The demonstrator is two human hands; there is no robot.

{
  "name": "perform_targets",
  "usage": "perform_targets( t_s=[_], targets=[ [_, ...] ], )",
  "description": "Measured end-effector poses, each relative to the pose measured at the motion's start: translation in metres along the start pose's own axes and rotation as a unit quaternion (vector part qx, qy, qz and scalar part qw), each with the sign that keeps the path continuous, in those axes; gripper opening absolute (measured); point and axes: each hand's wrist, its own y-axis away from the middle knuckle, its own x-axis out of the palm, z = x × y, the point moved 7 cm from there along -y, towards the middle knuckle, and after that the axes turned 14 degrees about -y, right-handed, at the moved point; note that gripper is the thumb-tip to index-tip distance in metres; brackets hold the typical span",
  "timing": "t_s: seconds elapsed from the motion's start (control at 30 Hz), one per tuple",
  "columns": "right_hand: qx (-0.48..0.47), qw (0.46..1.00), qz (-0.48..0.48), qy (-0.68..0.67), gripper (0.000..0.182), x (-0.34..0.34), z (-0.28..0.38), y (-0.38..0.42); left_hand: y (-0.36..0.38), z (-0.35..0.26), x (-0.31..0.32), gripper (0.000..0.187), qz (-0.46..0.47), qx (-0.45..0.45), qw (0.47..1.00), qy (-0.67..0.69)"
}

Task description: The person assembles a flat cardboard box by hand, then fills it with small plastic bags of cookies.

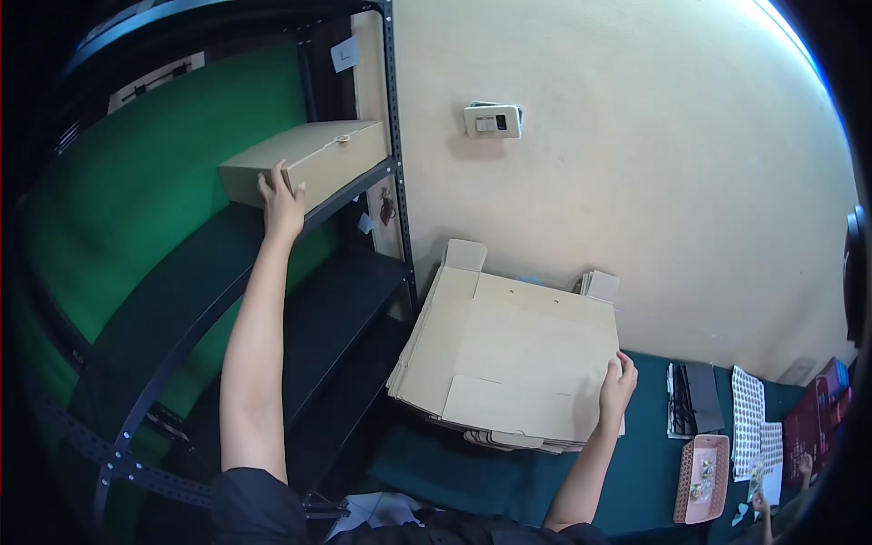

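Note:
A closed cardboard box (pixel 341 163) sits on the upper black shelf. My left hand (pixel 283 204) reaches up to its near corner, fingers spread and touching the box's side and front. To the right lies a stack of flattened cardboard box blanks (pixel 527 350), with flaps and slots showing on the top one. My right hand (pixel 618 391) rests at the right edge of this stack, its thumb and fingers apart. Part of its palm side is hidden, and I see no sheet lifted in it.
The metal shelving (pixel 354 282) has lower black shelves. A dark green table (pixel 536 481) carries a pink basket (pixel 686 490), black folders (pixel 699 395) and printed sheets (pixel 749 422). Another person's hands show at the far right. A switch plate (pixel 493 121) is on the wall.

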Motion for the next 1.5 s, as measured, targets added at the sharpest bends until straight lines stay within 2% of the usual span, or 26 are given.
perform_targets(
  t_s=[0.03,0.07,0.1,0.13,0.17,0.2,0.23,0.3,0.33,0.37,0.4,0.43,0.57,0.67,0.7,0.73,0.77,0.9,1.03,1.1,1.17,1.27,1.33,1.43,1.47,1.5],
  targets=[
    [-0.026,0.981,-0.052,0.187,0.055,-0.003,0.007,0.008,0.011,-0.009,-0.007,0.079,-0.062,0.043,0.997,-0.021],
    [-0.047,0.922,-0.102,0.369,0.054,-0.005,0.013,0.017,0.025,-0.019,-0.012,0.078,-0.121,0.085,0.988,-0.041],
    [-0.015,0.938,-0.117,0.325,0.054,0.017,-0.015,0.045,0.026,-0.048,-0.044,0.077,-0.186,0.175,0.959,-0.123],
    [0.025,0.920,-0.109,0.374,0.054,0.012,-0.025,0.048,0.054,-0.062,-0.043,0.074,-0.197,0.228,0.947,-0.115],
    [0.066,0.898,-0.099,0.423,0.055,0.008,-0.033,0.055,0.082,-0.066,-0.031,0.069,-0.138,0.237,0.958,-0.084],
    [0.124,0.906,-0.074,0.398,0.057,0.004,-0.037,0.062,0.113,-0.071,-0.019,0.063,-0.083,0.272,0.957,-0.058],
    [0.129,0.904,-0.078,0.400,0.057,0.002,-0.039,0.068,0.141,-0.064,0.004,0.056,-0.012,0.291,0.956,-0.026],
    [0.111,0.928,-0.050,0.352,0.062,0.000,-0.043,0.077,0.202,-0.028,0.066,0.051,0.163,0.250,0.954,-0.010],
    [0.095,0.937,-0.071,0.328,0.060,-0.003,-0.034,0.083,0.232,0.000,0.100,0.052,0.252,0.194,0.948,-0.015],
    [0.097,0.935,-0.081,0.331,0.060,-0.013,-0.040,0.088,0.258,0.017,0.123,0.051,0.388,0.137,0.910,-0.051],
    [0.097,0.938,-0.088,0.323,0.056,-0.026,-0.050,0.090,0.277,0.019,0.121,0.051,0.384,0.137,0.912,-0.050],
    [0.094,0.940,-0.096,0.312,0.052,-0.036,-0.055,0.090,0.283,0.020,0.117,0.053,0.328,0.134,0.935,0.004],
    [0.131,0.966,-0.088,0.204,0.043,-0.065,-0.066,0.112,0.291,0.028,0.119,0.056,0.314,0.125,0.941,-0.007],
    [-0.077,0.963,-0.124,0.225,0.029,-0.063,-0.035,0.132,0.302,0.032,0.108,0.055,0.312,0.104,0.944,-0.018],
    [-0.072,0.963,-0.130,0.225,0.029,-0.061,-0.028,0.140,0.300,0.034,0.104,0.054,0.308,0.092,0.947,-0.014],
    [0.034,0.991,-0.113,0.058,0.024,-0.056,-0.028,0.146,0.298,0.031,0.099,0.054,0.311,0.101,0.945,-0.013],
    [0.134,0.980,-0.094,-0.114,0.019,-0.045,-0.029,0.155,0.296,0.031,0.092,0.053,0.317,0.077,0.945,0.013],
    [0.119,0.987,-0.072,-0.086,0.025,-0.025,-0.028,0.181,0.289,0.024,0.074,0.051,0.298,0.051,0.948,0.100],
    [0.106,0.991,-0.081,-0.012,0.034,-0.024,-0.035,0.225,0.294,0.012,0.031,0.041,0.235,0.103,0.943,0.210],
    [0.090,0.985,-0.119,-0.092,0.034,-0.025,-0.038,0.246,0.309,-0.001,0.015,0.037,0.268,-0.002,0.887,0.377],
    [0.147,0.968,-0.175,-0.107,0.035,-0.042,-0.020,0.287,0.331,-0.012,-0.022,0.032,0.288,-0.025,0.875,0.388],
    [0.150,0.950,-0.258,-0.095,0.034,-0.050,-0.001,0.318,0.337,-0.025,-0.049,0.033,0.317,0.001,0.861,0.398],
    [0.059,0.932,-0.345,-0.092,0.031,-0.046,0.039,0.327,0.329,-0.029,-0.053,0.034,0.330,0.031,0.849,0.413],
    [-0.034,0.932,-0.361,0.011,0.026,-0.053,0.065,0.343,0.346,-0.017,-0.018,0.032,0.394,-0.011,0.782,0.482],
    [-0.043,0.919,-0.383,0.081,0.024,-0.053,0.070,0.351,0.351,-0.011,0.001,0.039,0.449,-0.007,0.747,0.490],
    [-0.058,0.917,-0.386,0.080,0.024,-0.045,0.068,0.358,0.344,-0.005,0.012,0.039,0.445,-0.001,0.742,0.502]
  ],
)
